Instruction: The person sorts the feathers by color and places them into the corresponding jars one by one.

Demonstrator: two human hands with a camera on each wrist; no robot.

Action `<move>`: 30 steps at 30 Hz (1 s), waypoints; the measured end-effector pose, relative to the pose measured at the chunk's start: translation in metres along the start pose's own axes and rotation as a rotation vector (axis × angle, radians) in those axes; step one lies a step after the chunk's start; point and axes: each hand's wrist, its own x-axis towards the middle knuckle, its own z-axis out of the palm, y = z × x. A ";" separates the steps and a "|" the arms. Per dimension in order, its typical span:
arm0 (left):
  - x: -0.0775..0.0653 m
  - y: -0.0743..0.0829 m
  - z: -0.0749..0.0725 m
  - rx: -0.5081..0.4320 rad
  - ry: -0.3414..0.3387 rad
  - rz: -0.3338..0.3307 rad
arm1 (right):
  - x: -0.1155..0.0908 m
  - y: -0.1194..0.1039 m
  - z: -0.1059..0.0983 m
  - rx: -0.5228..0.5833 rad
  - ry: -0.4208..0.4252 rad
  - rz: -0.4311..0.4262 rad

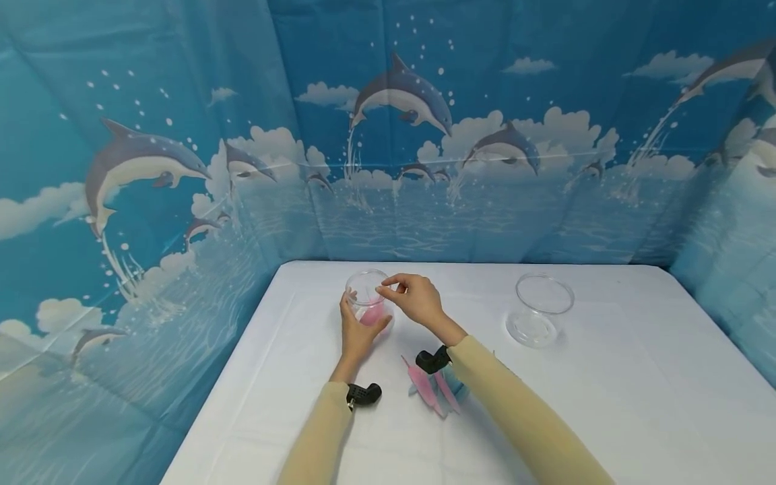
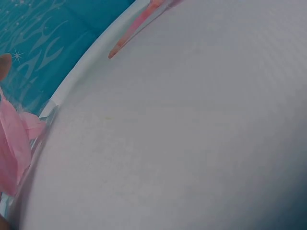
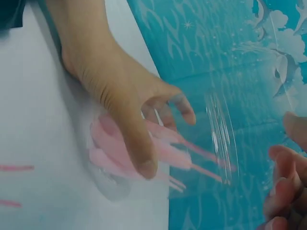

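Observation:
My left hand (image 1: 358, 333) is curled around a clear plastic jar (image 1: 366, 274) at the back left of the table. Several pink feathers (image 3: 163, 153) stand inside it, quills toward the rim. Right at that rim is my right hand (image 1: 418, 298), fingers bent and thumb close to them; the right wrist view shows a gap between its fingertips (image 3: 283, 155) and nothing held there. Below the right wrist lies a small pile of pink feathers (image 1: 424, 387) and blue feathers (image 1: 456, 380), partly hidden by the sleeve. The left wrist view catches a pink feather (image 2: 132, 31) on the table.
A second clear jar (image 1: 533, 328) stands on the right side of the white-covered table (image 1: 636, 377). Dolphin-print curtains (image 1: 412, 222) hang close behind the table and at its sides. Black wrist cameras (image 1: 366, 395) sit on both wrists.

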 end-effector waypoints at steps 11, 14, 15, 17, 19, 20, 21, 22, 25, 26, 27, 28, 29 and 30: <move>0.005 0.001 0.001 0.004 0.007 -0.016 | -0.019 0.030 -0.015 -0.171 -0.624 0.264; 0.007 0.002 0.001 0.004 0.014 -0.016 | -0.026 0.033 -0.014 -0.350 -0.692 0.306; 0.007 0.002 0.001 0.004 0.016 -0.017 | -0.028 0.034 -0.013 -0.401 -0.698 0.318; 0.007 0.003 0.001 -0.001 0.018 -0.015 | -0.031 0.035 -0.012 -0.485 -0.696 0.338; 0.007 0.004 0.000 -0.004 0.017 -0.009 | -0.033 0.035 -0.013 -0.550 -0.686 0.352; 0.007 0.004 0.000 -0.001 0.014 -0.012 | -0.035 0.035 -0.013 -0.576 -0.682 0.356; 0.006 0.003 0.000 0.000 0.011 -0.014 | -0.036 0.035 -0.013 -0.592 -0.683 0.359; 0.005 0.003 -0.001 0.000 0.011 -0.015 | -0.037 0.035 -0.013 -0.601 -0.685 0.361; 0.002 0.002 -0.001 0.001 0.012 -0.024 | -0.043 0.037 -0.013 -0.588 -0.694 0.354; 0.001 0.002 -0.001 0.001 0.013 -0.028 | -0.044 0.037 -0.013 -0.577 -0.696 0.353; 0.000 0.002 -0.001 -0.002 0.014 -0.029 | -0.046 0.038 -0.012 -0.567 -0.696 0.353; 0.000 0.001 0.000 -0.003 0.015 -0.027 | -0.047 0.039 -0.012 -0.560 -0.690 0.349; 0.001 0.001 0.000 -0.004 0.014 -0.025 | -0.048 0.040 -0.013 -0.552 -0.683 0.347; 0.001 0.001 0.000 -0.006 0.014 -0.019 | -0.049 0.041 -0.013 -0.541 -0.679 0.348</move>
